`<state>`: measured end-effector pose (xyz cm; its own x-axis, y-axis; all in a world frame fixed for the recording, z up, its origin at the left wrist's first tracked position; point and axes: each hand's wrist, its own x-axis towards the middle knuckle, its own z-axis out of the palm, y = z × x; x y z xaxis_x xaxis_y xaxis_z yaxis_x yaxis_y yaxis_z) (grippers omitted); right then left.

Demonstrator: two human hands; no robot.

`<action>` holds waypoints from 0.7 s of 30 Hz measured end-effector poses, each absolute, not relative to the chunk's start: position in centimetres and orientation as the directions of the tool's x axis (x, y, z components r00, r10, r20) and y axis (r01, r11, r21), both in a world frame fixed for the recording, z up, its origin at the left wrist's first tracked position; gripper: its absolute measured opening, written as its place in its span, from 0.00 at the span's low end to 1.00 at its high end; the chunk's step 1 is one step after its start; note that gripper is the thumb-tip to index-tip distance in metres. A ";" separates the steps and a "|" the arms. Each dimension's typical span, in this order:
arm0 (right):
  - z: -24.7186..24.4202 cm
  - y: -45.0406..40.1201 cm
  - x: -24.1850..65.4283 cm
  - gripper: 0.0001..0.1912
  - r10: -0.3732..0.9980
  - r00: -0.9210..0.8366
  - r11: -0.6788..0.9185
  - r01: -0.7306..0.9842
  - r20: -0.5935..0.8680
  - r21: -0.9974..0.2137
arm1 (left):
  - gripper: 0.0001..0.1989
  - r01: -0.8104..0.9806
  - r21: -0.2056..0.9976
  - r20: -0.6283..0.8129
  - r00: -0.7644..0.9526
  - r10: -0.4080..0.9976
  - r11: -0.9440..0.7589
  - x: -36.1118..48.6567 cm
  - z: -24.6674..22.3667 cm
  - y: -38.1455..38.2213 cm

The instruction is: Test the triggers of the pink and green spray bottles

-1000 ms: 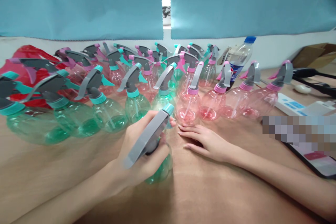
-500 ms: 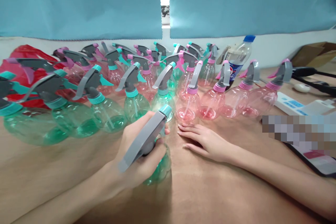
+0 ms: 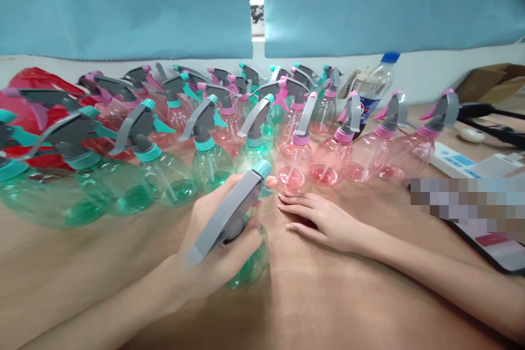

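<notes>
Red bag (image 3: 45,79), blue-capped drink bottle (image 3: 374,83), white power strip (image 3: 454,161), brown cardboard (image 3: 488,85)

And it's a workroom or office, can't tell which: wood-look tabletop (image 3: 320,301), blue sheeting (image 3: 123,5), power strip (image 3: 456,161), cardboard box (image 3: 488,86), spray bottles (image 3: 331,164) in massed rows!

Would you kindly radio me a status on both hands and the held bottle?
Left hand gripping green spray bottle; right hand resting on table, holding nothing; bottle rows close ahead.
</notes>
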<state>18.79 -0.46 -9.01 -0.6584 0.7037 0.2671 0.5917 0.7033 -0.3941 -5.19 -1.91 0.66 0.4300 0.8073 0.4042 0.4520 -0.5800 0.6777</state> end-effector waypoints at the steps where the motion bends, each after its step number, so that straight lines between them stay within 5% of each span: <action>1: -9.0 -0.5 18.8 0.22 0.703 -0.659 0.704 0.591 0.267 -0.393 | 0.13 0.430 0.686 0.413 0.435 0.800 -0.587 -5.1 0.7 -2.0; 12: -9.2 -0.3 18.9 0.22 0.692 -0.666 0.714 0.574 0.279 -0.401 | 0.08 0.415 0.657 0.466 0.433 0.772 -0.629 -5.0 0.7 -2.0; 21: -9.4 -0.3 18.9 0.23 0.693 -0.668 0.713 0.579 0.272 -0.395 | 0.14 0.398 0.670 0.464 0.435 0.772 -0.627 -5.0 0.5 -2.1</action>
